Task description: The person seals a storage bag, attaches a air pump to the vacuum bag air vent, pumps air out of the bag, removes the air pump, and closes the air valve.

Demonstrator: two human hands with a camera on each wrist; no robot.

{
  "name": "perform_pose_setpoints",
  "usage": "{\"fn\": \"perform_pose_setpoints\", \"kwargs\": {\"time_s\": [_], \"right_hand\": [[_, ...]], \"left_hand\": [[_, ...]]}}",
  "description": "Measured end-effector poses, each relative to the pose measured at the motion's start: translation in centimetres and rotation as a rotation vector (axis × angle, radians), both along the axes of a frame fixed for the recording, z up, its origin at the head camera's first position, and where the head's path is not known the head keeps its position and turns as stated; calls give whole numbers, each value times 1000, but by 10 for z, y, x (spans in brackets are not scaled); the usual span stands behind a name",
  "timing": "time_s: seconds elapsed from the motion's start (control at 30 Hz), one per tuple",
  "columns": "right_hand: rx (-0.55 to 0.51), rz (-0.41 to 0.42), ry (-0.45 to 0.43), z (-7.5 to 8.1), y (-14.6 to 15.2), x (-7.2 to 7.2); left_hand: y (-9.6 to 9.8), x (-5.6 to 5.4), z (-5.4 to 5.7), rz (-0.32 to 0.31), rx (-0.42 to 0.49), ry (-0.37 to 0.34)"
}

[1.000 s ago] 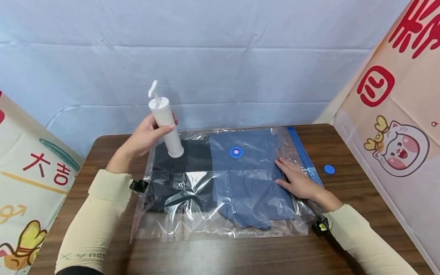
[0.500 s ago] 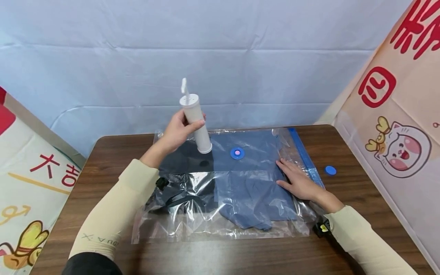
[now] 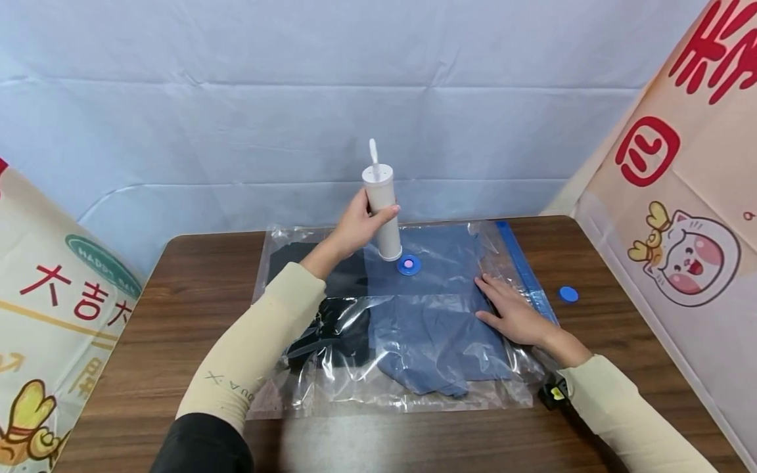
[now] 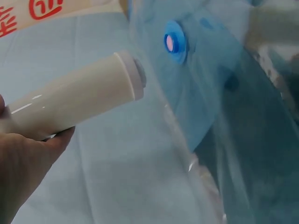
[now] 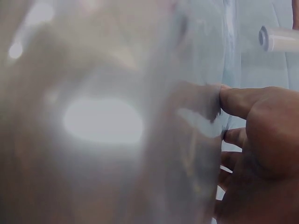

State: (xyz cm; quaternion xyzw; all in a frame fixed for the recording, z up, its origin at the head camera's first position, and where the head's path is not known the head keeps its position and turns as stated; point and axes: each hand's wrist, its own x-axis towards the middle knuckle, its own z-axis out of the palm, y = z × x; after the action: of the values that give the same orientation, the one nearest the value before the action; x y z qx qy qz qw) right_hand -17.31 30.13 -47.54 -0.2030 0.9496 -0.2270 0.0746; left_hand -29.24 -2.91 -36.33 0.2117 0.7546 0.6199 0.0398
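Observation:
My left hand [image 3: 357, 226] grips a white hand pump [image 3: 386, 220] around its barrel, handle up. In the left wrist view the bottom end of the pump [image 4: 84, 95] hangs apart from the blue valve [image 4: 175, 43] with its pink centre. That valve [image 3: 409, 265] sits on a clear vacuum storage bag [image 3: 331, 394], just right of the pump's base in the head view. Inside the bag lie a folded blue garment [image 3: 437, 328] and a dark one [image 3: 319, 266]. With fingers spread, my right hand [image 3: 514, 312] rests on the bag near its blue zip edge.
A round blue cap [image 3: 568, 293] lies on the wooden table [image 3: 148, 368] to the right of the bag. A pale cloth backdrop [image 3: 266, 118] hangs behind the table, with printed panels [image 3: 680, 249] at both sides.
The left hand has carried the pump rightward, from over the dark garment to beside the valve, and the pump has become more upright. My right hand has stayed on the bag.

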Motion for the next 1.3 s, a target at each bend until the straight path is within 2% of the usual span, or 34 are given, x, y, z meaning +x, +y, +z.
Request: {"fn": "perform_pose_setpoints", "kwargs": {"time_s": [0.23, 0.47, 0.7, 0.87, 0.93, 1.13, 1.3], "right_hand": [[0, -6, 1, 1, -1, 1], [-2, -2, -2, -1, -1, 1], [-10, -3, 0, -2, 0, 0], [-38, 9, 39, -3, 2, 0], [-35, 11, 29, -2, 2, 0], [-9, -7, -21, 15, -3, -9], [-95, -123, 38, 32, -12, -22]], "left_hand": [[25, -5, -13, -2, -82, 3], [43, -7, -24, -36, -148, 15], [47, -6, -31, -71, -218, 36], [46, -5, -33, -74, -210, 28], [45, -5, -32, -75, -212, 24], [41, -5, -31, -105, -237, 22], [39, -6, -31, -120, -243, 12]]}}
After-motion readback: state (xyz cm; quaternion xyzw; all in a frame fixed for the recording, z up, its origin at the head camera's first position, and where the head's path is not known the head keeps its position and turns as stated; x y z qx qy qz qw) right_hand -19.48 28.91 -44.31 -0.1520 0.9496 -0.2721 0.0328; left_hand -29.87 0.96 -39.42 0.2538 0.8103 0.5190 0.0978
